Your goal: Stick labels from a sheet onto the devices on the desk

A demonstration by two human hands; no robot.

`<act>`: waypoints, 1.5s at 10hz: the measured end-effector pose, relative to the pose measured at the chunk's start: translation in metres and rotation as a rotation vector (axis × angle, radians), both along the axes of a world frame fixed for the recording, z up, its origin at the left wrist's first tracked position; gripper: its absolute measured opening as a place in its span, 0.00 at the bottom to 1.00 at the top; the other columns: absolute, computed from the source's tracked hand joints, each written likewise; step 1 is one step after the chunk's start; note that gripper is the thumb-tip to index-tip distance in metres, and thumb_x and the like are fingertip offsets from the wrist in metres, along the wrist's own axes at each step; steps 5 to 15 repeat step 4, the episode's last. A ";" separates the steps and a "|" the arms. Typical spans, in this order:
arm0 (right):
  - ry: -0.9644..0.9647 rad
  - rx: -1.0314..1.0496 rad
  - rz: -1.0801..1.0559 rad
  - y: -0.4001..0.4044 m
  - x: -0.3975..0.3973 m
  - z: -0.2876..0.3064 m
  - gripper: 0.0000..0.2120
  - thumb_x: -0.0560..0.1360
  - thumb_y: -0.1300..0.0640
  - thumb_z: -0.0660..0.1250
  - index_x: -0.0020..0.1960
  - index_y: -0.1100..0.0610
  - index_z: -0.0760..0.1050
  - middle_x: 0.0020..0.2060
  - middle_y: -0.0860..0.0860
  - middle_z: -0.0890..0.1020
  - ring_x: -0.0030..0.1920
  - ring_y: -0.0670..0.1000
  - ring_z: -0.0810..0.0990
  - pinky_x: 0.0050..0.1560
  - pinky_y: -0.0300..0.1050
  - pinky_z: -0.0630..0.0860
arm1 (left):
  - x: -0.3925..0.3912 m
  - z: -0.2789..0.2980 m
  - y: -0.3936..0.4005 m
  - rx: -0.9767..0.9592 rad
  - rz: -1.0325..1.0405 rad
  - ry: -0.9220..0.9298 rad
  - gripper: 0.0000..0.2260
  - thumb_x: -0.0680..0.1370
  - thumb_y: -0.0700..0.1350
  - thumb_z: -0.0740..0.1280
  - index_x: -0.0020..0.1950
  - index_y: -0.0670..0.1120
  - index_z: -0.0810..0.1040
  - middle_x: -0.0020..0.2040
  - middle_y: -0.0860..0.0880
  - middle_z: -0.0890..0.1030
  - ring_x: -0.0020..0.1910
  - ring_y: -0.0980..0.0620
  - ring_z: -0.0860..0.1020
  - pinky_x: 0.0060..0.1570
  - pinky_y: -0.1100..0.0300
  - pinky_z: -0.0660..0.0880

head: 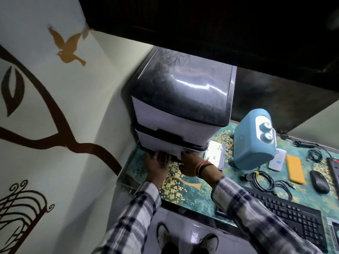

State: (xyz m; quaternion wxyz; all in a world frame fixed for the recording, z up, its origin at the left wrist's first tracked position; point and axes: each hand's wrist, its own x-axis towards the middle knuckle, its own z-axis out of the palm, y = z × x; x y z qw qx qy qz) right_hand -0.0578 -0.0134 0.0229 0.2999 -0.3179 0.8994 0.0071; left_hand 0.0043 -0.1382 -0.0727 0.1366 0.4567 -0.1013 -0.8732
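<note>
Both my hands are at the foot of the printer [180,105], centre of the frame. My left hand [158,163] lies flat, fingers spread, tips touching the lower front edge of the tray. My right hand [191,165] is just beside it to the right, fingers curled against the same edge; neither hand pinches anything that I can see. I may be pressing a label down there, but the spot under my fingertips is dark and hidden, so I cannot say.

I see no label sheet anywhere in view. It may be out of frame or under something.

How far along am I? Hard to judge. The printer's visible faces show no label. To the right of it on the bench [192,197] stands the blue heater [254,142], and I see no label on it either. Right of the heater, a small white device [278,159] carries a blue patch that could be a label, though it is too small to tell. Further to the right lie the yellow pad [296,168], the mouse [319,181], the cables [266,182] and, lower right, the keyboard [286,211], all bare as far as I can see.

So I reckon most devices are left to do.
</note>
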 end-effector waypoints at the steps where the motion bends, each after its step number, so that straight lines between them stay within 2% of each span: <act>1: 0.000 -0.088 -0.063 0.010 0.000 -0.006 0.20 0.76 0.55 0.64 0.65 0.62 0.68 0.65 0.61 0.74 0.64 0.63 0.74 0.61 0.53 0.76 | -0.003 0.007 0.001 -0.019 -0.051 0.036 0.31 0.82 0.64 0.60 0.71 0.40 0.74 0.67 0.38 0.79 0.68 0.39 0.76 0.72 0.44 0.70; 2: 0.001 -0.148 -0.059 0.021 0.003 -0.016 0.24 0.76 0.53 0.65 0.69 0.60 0.66 0.67 0.60 0.73 0.64 0.62 0.74 0.63 0.55 0.76 | 0.002 0.008 0.004 -0.043 -0.069 0.053 0.32 0.82 0.64 0.57 0.75 0.41 0.70 0.71 0.39 0.75 0.70 0.39 0.73 0.74 0.43 0.67; 4: -0.005 -0.316 -0.164 0.068 0.009 -0.019 0.18 0.79 0.53 0.63 0.66 0.60 0.72 0.60 0.59 0.79 0.60 0.61 0.78 0.60 0.50 0.76 | 0.018 -0.002 0.042 -0.093 -0.205 0.002 0.32 0.83 0.64 0.54 0.76 0.41 0.69 0.74 0.40 0.73 0.73 0.41 0.71 0.72 0.46 0.68; 15: -0.005 -0.316 -0.164 0.068 0.009 -0.019 0.18 0.79 0.53 0.63 0.66 0.60 0.72 0.60 0.59 0.79 0.60 0.61 0.78 0.60 0.50 0.76 | 0.018 -0.002 0.042 -0.093 -0.205 0.002 0.32 0.83 0.64 0.54 0.76 0.41 0.69 0.74 0.40 0.73 0.73 0.41 0.71 0.72 0.46 0.68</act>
